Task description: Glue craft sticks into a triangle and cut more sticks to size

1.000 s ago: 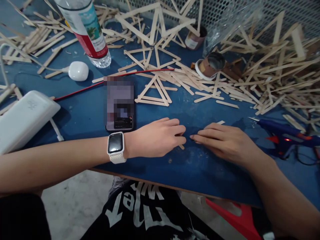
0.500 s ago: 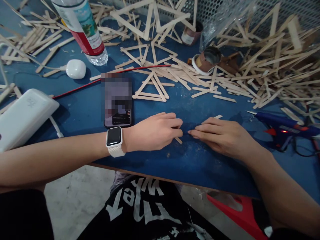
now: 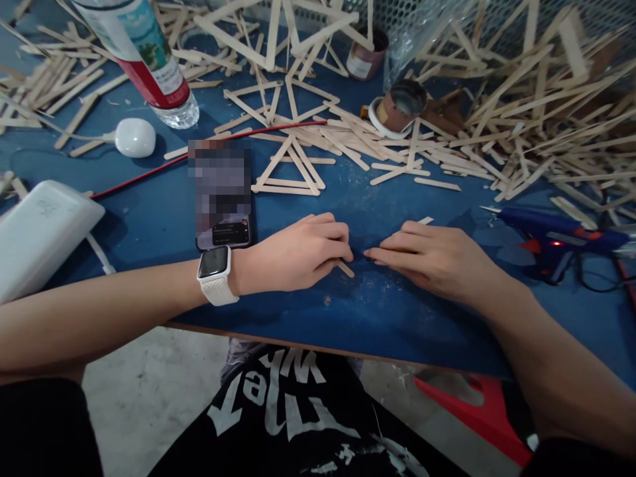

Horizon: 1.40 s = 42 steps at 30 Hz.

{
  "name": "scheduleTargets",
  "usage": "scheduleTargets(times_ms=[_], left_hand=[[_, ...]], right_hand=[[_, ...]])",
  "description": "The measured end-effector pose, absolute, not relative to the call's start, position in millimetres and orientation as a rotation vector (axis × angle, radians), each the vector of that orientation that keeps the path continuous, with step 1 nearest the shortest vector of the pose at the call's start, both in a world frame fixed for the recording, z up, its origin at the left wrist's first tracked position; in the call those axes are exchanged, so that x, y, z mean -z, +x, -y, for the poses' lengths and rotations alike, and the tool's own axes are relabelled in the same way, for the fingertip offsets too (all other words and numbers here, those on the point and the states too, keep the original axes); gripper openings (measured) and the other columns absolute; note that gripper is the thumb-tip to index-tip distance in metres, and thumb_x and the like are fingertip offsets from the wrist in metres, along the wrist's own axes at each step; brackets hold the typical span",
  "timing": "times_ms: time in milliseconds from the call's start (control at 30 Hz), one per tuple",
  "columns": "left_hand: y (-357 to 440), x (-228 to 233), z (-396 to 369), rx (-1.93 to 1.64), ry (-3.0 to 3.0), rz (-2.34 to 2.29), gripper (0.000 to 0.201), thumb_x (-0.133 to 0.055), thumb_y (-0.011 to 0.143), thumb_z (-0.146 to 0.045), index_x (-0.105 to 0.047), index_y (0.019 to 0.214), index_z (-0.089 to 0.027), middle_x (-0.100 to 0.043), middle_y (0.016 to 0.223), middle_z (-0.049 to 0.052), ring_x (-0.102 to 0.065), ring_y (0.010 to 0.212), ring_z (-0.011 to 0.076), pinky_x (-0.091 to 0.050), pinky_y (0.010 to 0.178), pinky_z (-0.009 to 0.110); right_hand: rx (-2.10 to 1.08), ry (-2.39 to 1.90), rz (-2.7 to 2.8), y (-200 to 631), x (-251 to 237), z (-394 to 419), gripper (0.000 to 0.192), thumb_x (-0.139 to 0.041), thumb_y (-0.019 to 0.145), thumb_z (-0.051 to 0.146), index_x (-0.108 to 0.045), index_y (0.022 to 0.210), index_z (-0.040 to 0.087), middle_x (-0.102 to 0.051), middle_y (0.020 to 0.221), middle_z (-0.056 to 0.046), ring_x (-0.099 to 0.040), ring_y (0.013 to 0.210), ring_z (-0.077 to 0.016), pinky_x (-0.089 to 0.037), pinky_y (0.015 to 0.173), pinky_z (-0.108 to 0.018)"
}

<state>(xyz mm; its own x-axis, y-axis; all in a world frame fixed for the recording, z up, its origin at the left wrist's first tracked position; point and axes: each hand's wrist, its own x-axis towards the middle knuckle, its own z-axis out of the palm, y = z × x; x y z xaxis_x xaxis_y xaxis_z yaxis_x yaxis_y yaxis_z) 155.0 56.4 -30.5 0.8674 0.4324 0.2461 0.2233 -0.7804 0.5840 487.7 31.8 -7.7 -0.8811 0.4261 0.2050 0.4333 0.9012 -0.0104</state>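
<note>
My left hand (image 3: 293, 255), with a white smartwatch (image 3: 214, 274) on the wrist, lies palm down on the blue table (image 3: 382, 318) and presses on a wooden craft stick (image 3: 345, 269) whose end pokes out under the fingertips. My right hand (image 3: 432, 258) lies flat beside it, fingers pointing left, over another stick whose tip (image 3: 425, 220) shows behind the knuckles. The fingertips of both hands nearly meet. What lies under the palms is hidden.
A stick triangle (image 3: 288, 171) and a phone (image 3: 221, 195) lie just behind my left hand. A blue glue gun (image 3: 551, 228) rests at the right. Piles of sticks (image 3: 521, 132), tape rolls (image 3: 397, 106), a bottle (image 3: 144, 59), a white case (image 3: 134, 137) and a power bank (image 3: 40, 232) crowd the back.
Both hands stay pressed on the sticks in the same pose. The view has shifted slightly, so everything sits a little further left and higher in the frame.
</note>
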Motion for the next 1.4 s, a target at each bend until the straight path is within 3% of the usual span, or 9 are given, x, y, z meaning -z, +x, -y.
scheduleTargets(times_ms=[400,567,1100,1400], left_hand=[[158.1,28.1,-59.2,-0.39,2.363,-0.506,0.034,-0.057,0.12,-0.01,-0.088,0.132,-0.015,-0.082,0.129,0.015,-0.07,0.118,0.0309,-0.053,0.103,0.047],[157.0,29.4,-59.9,-0.435,2.354,-0.487,0.032,-0.058,0.12,-0.01,-0.089,0.127,-0.016,-0.083,0.127,0.014,-0.07,0.116,0.029,-0.054,0.103,0.045],[153.2,28.4,-63.4,-0.548,2.343,-0.467,0.032,-0.062,0.11,-0.003,-0.086,0.125,-0.017,-0.085,0.112,0.009,-0.075,0.104,0.0245,-0.062,0.094,0.04],[152.2,29.0,-63.6,-0.55,2.312,-0.497,0.029,-0.067,0.11,-0.006,-0.088,0.127,-0.019,-0.087,0.117,0.009,-0.079,0.108,0.024,-0.068,0.095,0.038]], right_hand=[[0.079,-0.672,2.88,487.1,8.1,-33.0,0.032,-0.062,0.121,0.01,-0.08,0.141,0.026,-0.089,0.111,-0.005,-0.074,0.092,-0.0201,-0.052,0.074,-0.033],[0.089,-0.662,2.89,486.3,8.4,-32.3,0.035,-0.06,0.119,0.008,-0.081,0.141,0.026,-0.09,0.112,-0.005,-0.075,0.094,-0.0211,-0.056,0.078,-0.034],[0.018,-0.714,2.886,492.4,6.5,-34.1,0.034,-0.061,0.121,0.009,-0.08,0.141,0.029,-0.089,0.115,-0.004,-0.078,0.097,-0.0204,-0.051,0.071,-0.033],[0.013,-0.663,2.865,492.6,7.1,-32.3,0.027,-0.064,0.123,0.013,-0.079,0.141,0.026,-0.09,0.117,-0.005,-0.079,0.098,-0.0217,-0.055,0.074,-0.035]])
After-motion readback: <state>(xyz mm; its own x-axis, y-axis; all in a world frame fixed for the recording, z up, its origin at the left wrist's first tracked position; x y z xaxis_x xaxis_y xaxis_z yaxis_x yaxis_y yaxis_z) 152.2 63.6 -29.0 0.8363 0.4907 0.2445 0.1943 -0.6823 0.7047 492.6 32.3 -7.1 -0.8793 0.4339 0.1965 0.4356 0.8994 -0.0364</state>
